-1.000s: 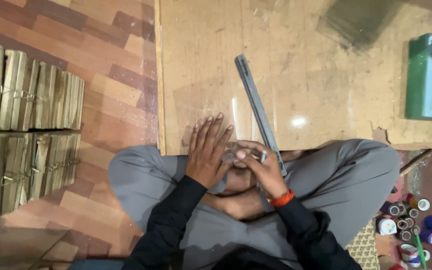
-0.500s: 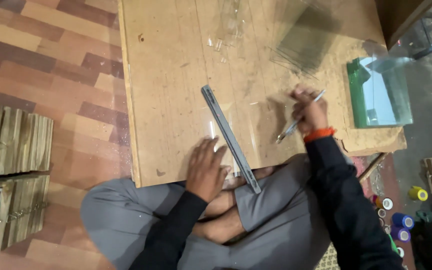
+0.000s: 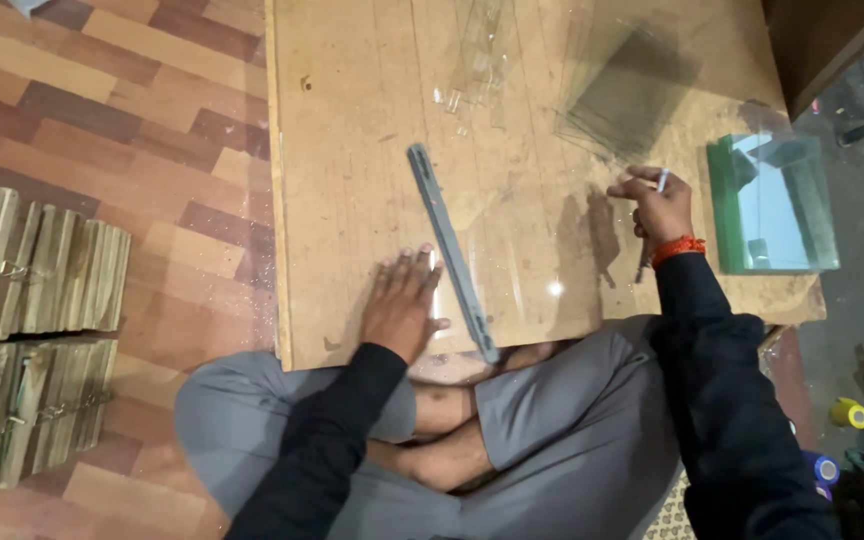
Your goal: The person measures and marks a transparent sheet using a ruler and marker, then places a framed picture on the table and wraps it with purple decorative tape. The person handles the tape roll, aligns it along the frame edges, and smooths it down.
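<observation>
I sit cross-legged at a low plywood board. My left hand lies flat, fingers spread, on a clear glass sheet near the board's front edge, just left of a long grey straightedge that runs diagonally across the glass. My right hand, with an orange band at the wrist, is raised over the glass sheet's right side and grips a thin pen-like glass cutter. A stack of greenish glass panes sits right of that hand.
More clear glass sheets lie at the board's far right. Bundles of wooden strips are stacked on the brick-pattern floor at left. Tape rolls and small items sit on the floor at right.
My right hand has swung from my lap out to the right, away from the straightedge, still holding the cutter. My left hand has settled flat on the glass beside the straightedge.
</observation>
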`<action>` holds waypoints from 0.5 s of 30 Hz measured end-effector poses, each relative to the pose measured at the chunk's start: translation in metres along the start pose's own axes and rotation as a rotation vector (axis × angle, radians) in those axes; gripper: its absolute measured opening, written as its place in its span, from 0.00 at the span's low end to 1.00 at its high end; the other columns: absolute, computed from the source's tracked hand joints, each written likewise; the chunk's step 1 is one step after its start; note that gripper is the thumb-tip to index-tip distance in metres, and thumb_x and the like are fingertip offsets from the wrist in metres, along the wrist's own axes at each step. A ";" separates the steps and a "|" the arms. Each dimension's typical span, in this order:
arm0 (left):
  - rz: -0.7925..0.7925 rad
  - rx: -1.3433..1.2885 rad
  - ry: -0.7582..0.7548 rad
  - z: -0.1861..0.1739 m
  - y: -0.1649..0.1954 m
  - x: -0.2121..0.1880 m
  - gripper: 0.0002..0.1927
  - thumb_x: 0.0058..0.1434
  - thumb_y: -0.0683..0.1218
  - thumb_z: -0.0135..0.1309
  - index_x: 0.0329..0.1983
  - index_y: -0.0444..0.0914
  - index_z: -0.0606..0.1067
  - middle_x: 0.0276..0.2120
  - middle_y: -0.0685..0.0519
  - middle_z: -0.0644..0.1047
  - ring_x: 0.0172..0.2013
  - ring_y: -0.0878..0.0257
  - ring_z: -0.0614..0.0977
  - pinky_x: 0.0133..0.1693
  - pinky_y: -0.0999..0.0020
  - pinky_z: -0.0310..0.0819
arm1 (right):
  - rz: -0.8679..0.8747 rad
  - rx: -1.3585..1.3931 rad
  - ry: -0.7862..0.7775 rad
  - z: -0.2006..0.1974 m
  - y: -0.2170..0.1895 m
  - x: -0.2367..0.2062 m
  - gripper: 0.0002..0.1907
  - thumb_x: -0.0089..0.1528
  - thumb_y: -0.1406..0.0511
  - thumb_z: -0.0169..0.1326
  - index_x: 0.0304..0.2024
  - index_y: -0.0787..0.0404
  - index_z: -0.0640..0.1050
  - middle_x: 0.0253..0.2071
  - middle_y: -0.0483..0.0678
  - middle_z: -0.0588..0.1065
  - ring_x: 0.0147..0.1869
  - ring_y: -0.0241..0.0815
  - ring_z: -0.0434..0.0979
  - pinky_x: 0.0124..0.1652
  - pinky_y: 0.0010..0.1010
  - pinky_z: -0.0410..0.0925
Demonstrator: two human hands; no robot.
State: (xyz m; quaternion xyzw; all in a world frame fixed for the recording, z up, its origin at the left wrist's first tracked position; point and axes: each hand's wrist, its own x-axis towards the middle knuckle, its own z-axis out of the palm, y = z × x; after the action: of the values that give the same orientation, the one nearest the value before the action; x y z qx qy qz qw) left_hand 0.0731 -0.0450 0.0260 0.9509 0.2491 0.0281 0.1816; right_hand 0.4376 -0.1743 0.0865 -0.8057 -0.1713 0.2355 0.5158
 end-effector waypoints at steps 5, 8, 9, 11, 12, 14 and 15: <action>-0.055 0.086 -0.066 -0.039 -0.057 -0.021 0.46 0.52 0.59 0.65 0.72 0.44 0.62 0.75 0.52 0.54 0.74 0.48 0.52 0.71 0.44 0.34 | -0.294 -0.577 -0.263 0.020 0.016 -0.020 0.18 0.61 0.61 0.60 0.50 0.63 0.83 0.39 0.59 0.82 0.34 0.47 0.77 0.35 0.36 0.69; -0.115 0.105 -0.094 -0.060 -0.084 -0.039 0.46 0.51 0.59 0.65 0.72 0.46 0.62 0.75 0.55 0.54 0.74 0.49 0.50 0.71 0.42 0.31 | -0.343 -0.746 -0.325 0.048 0.017 -0.046 0.19 0.60 0.58 0.60 0.50 0.59 0.83 0.42 0.58 0.81 0.44 0.55 0.82 0.45 0.41 0.73; -0.138 0.107 -0.106 -0.066 -0.092 -0.045 0.46 0.50 0.59 0.66 0.72 0.47 0.62 0.75 0.56 0.54 0.74 0.49 0.49 0.71 0.41 0.30 | -0.310 -0.762 -0.336 0.058 0.013 -0.058 0.19 0.59 0.57 0.60 0.50 0.58 0.82 0.43 0.57 0.81 0.46 0.57 0.82 0.47 0.42 0.73; -0.150 0.122 -0.103 -0.074 -0.103 -0.053 0.46 0.50 0.58 0.66 0.71 0.46 0.62 0.75 0.56 0.54 0.74 0.49 0.48 0.70 0.41 0.30 | -0.388 -0.722 -0.354 0.076 0.004 -0.081 0.21 0.58 0.57 0.62 0.51 0.60 0.82 0.43 0.56 0.82 0.46 0.55 0.83 0.46 0.41 0.73; -0.152 0.126 -0.104 -0.076 -0.107 -0.056 0.46 0.50 0.58 0.66 0.71 0.46 0.63 0.75 0.56 0.54 0.75 0.49 0.48 0.70 0.40 0.30 | -0.422 -0.705 -0.361 0.083 0.000 -0.092 0.22 0.57 0.58 0.63 0.51 0.61 0.82 0.43 0.56 0.82 0.46 0.55 0.83 0.45 0.41 0.74; -0.137 0.145 -0.109 -0.076 -0.111 -0.058 0.47 0.50 0.58 0.66 0.72 0.45 0.63 0.75 0.55 0.55 0.75 0.49 0.48 0.70 0.40 0.30 | -0.139 -0.642 -0.380 0.092 -0.005 -0.112 0.23 0.58 0.59 0.61 0.54 0.60 0.80 0.43 0.53 0.83 0.38 0.55 0.85 0.40 0.41 0.75; -0.124 0.155 -0.107 -0.076 -0.113 -0.058 0.47 0.50 0.57 0.66 0.72 0.45 0.63 0.74 0.55 0.56 0.75 0.48 0.49 0.70 0.40 0.30 | 0.001 -0.608 -0.382 0.094 -0.007 -0.117 0.23 0.58 0.60 0.60 0.55 0.60 0.79 0.43 0.51 0.83 0.34 0.55 0.86 0.37 0.42 0.76</action>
State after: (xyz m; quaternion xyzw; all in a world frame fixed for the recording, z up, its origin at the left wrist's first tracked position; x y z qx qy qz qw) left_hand -0.0404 0.0435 0.0588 0.9450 0.2988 -0.0531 0.1217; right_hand 0.2877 -0.1614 0.0832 -0.8640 -0.3265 0.3202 0.2109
